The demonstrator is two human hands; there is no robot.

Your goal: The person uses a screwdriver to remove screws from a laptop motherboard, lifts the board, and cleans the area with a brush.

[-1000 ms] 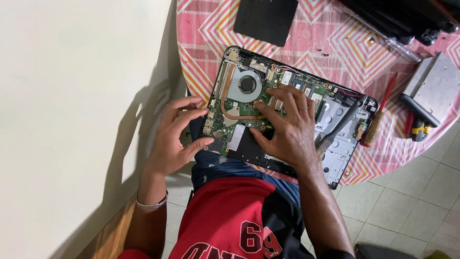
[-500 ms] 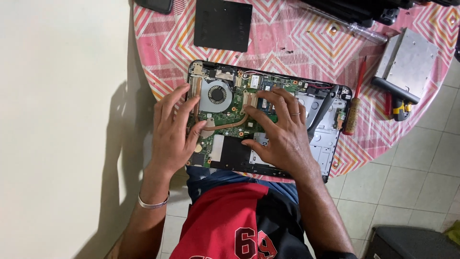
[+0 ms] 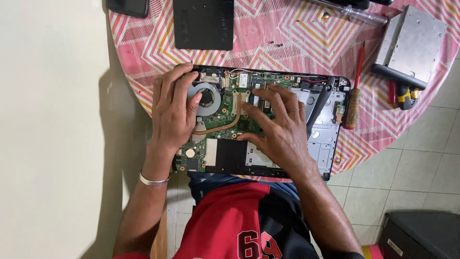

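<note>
Now both hands spread flat on the opened laptop [image 3: 330,120], left hand [image 3: 172,112] beside fan [image 3: 207,97] (touching), right hand [image 3: 278,127] over motherboard [image 3: 225,115].

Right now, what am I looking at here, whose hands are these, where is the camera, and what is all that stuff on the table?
The single picture comes from a camera worn on a person's head, looking down at their own two bare hands. Both rest on an opened laptop base lying on a round table with a pink patterned cloth. The left hand lies flat over the round cooling fan and the corner by it. The right hand spreads its fingers on the green circuit board. Neither hand grips anything. Around the laptop lie a black cover panel, a red-shafted screwdriver and a silver metal drive.
</note>
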